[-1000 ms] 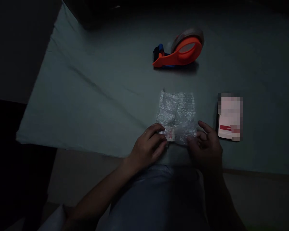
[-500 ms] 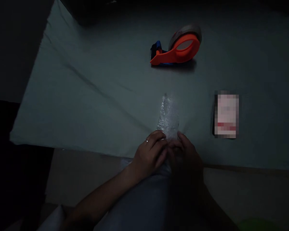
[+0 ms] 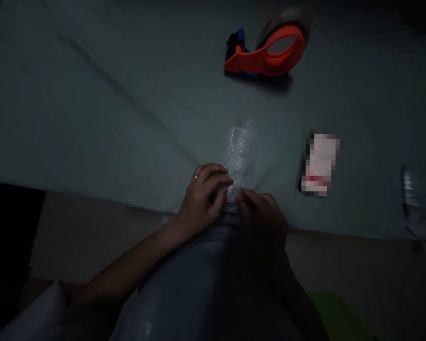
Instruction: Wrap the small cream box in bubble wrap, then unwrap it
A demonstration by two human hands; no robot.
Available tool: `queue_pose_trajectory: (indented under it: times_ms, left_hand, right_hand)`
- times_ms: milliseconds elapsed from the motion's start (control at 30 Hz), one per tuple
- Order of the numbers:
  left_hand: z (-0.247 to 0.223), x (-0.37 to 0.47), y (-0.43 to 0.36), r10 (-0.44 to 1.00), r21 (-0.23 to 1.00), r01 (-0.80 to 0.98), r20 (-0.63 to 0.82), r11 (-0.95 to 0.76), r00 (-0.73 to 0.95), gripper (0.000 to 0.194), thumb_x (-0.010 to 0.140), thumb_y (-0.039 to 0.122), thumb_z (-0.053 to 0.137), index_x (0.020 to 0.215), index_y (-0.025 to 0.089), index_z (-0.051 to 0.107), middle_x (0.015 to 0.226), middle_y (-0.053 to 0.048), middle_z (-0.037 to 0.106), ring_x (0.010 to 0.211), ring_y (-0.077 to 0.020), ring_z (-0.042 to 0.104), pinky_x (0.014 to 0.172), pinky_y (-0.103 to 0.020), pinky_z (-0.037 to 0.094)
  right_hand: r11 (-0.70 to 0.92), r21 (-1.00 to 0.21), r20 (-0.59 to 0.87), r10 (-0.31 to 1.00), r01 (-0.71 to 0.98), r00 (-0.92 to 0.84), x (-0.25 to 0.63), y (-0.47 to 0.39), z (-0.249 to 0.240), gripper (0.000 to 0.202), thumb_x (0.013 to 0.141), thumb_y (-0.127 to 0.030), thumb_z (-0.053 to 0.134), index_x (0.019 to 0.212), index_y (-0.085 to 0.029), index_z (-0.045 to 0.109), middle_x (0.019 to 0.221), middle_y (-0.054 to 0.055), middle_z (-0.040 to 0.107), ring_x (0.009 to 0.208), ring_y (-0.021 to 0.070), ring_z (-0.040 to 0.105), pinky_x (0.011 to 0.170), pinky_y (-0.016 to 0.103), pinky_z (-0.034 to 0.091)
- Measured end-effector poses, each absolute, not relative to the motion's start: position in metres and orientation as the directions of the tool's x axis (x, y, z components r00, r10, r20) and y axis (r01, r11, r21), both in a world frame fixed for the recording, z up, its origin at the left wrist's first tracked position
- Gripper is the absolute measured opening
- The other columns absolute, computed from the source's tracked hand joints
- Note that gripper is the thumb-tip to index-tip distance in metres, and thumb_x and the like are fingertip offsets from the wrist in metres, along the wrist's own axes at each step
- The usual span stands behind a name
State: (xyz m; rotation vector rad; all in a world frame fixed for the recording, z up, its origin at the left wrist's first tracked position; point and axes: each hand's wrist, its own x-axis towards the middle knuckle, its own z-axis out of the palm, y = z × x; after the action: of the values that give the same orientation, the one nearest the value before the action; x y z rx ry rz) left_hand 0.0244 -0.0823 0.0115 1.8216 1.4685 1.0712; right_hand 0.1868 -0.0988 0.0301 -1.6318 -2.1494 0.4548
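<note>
A narrow, shiny piece of clear plastic wrap [image 3: 239,151] lies on the pale cloth near the table's front edge. My left hand [image 3: 206,194], with a ring on one finger, rests at its left side, fingers bent and apart, the fingertips touching the plastic. At the lower right of the plastic is my right hand [image 3: 261,208], its thumb and fingers pinched on the edge. Shadow hides part of the right hand.
An orange and blue tape dispenser [image 3: 270,57] stands at the back. Right of the hands lies a blurred phone-like object [image 3: 319,166]. A clear plastic container [image 3: 422,203] is at the right edge, on the cloth-covered table [image 3: 92,142].
The view has shifted, bringing the clear container in at the right. My left hand has drawn back to the plastic's left side, and more of the plastic shows between the hands.
</note>
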Motion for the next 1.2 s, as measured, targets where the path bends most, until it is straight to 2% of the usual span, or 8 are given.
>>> queue_pose_trajectory:
  times_ms: [200,433,500,633,833,1000,1133,1200]
  left_hand:
    - [0.002,0.016,-0.05,0.984,0.666,0.734,0.178,-0.131,0.014,0.016,0.086,0.03,0.06,0.097,0.019,0.061,0.109,-0.009,0.058,0.122,-0.0285,0.043,0.107,-0.049,0.034]
    - [-0.009,0.024,-0.003,0.995,0.634,0.77,0.096,-0.071,0.013,0.035,0.075,0.052,0.07,0.065,0.021,0.057,0.102,-0.012,0.055,0.127,-0.0364,0.03,0.108,-0.055,0.029]
    - [-0.011,0.027,0.004,0.995,0.636,0.767,0.1,-0.079,0.019,0.032,0.071,0.046,0.074,0.061,0.023,0.055,0.1,-0.012,0.054,0.124,-0.036,0.032,0.106,-0.054,0.032]
    - [-0.018,0.023,0.008,0.992,0.652,0.753,0.125,-0.09,0.01,0.022,0.079,0.03,0.067,0.063,0.022,0.055,0.099,-0.011,0.054,0.122,-0.0335,0.033,0.106,-0.052,0.032]
    - [-0.036,0.004,0.008,0.977,0.716,0.68,0.211,-0.155,0.0,0.022,0.088,0.038,0.057,0.073,0.022,0.056,0.102,-0.009,0.055,0.127,-0.0296,0.035,0.106,-0.051,0.032]
    - [-0.006,0.003,-0.016,0.947,0.69,0.691,0.319,-0.216,-0.022,0.012,0.091,0.034,0.055,0.096,0.023,0.056,0.103,-0.006,0.059,0.11,-0.0228,0.052,0.1,-0.045,0.041]
    - [0.028,0.013,-0.061,0.911,0.681,0.614,0.37,-0.399,0.182,0.008,0.092,0.018,0.049,0.095,0.02,0.057,0.092,-0.005,0.064,0.093,-0.0178,0.06,0.087,-0.036,0.05]
    - [0.032,0.021,-0.081,0.884,0.67,0.577,0.372,-0.467,0.284,0.015,0.089,0.014,0.051,0.102,0.018,0.057,0.096,-0.006,0.064,0.095,-0.0184,0.06,0.083,-0.034,0.051]
  right_hand:
    - [0.265,-0.511,0.172,0.964,0.818,-0.205,0.185,-0.098,0.025,0.019,0.089,-0.029,0.054,0.107,-0.028,0.062,0.09,0.002,0.067,0.092,0.0208,0.058,0.077,0.034,0.052]
    - [0.261,-0.559,0.218,0.962,0.787,-0.164,0.181,-0.098,0.024,0.017,0.088,-0.027,0.058,0.103,-0.026,0.064,0.09,0.001,0.066,0.091,0.0192,0.06,0.079,0.036,0.052]
    - [0.251,-0.559,0.21,0.965,0.79,-0.157,0.18,-0.098,0.024,0.018,0.088,-0.027,0.058,0.104,-0.026,0.064,0.09,0.001,0.066,0.092,0.0194,0.06,0.078,0.036,0.053]
    - [0.254,-0.563,0.207,0.965,0.786,-0.163,0.18,-0.099,0.023,0.018,0.089,-0.027,0.056,0.105,-0.026,0.064,0.09,0.001,0.067,0.093,0.0199,0.06,0.079,0.037,0.053]
    - [0.279,-0.59,0.194,0.96,0.757,-0.203,0.18,-0.097,0.022,0.018,0.091,-0.024,0.052,0.106,-0.028,0.062,0.09,0.002,0.066,0.092,0.0205,0.058,0.082,0.039,0.051]
    - [0.355,-0.583,0.225,0.935,0.731,-0.275,0.18,-0.095,0.02,0.02,0.091,-0.021,0.052,0.109,-0.025,0.06,0.09,0.003,0.068,0.091,0.021,0.057,0.085,0.04,0.049]
    - [0.382,-0.584,0.229,0.924,0.716,-0.306,0.182,-0.096,0.018,0.02,0.09,-0.02,0.052,0.108,-0.023,0.059,0.091,0.004,0.068,0.091,0.0216,0.057,0.084,0.039,0.049]
    - [0.416,-0.597,0.239,0.909,0.686,-0.342,0.185,-0.097,0.016,0.017,0.09,-0.016,0.049,0.103,-0.022,0.058,0.088,0.004,0.068,0.09,0.0213,0.058,0.085,0.04,0.049]
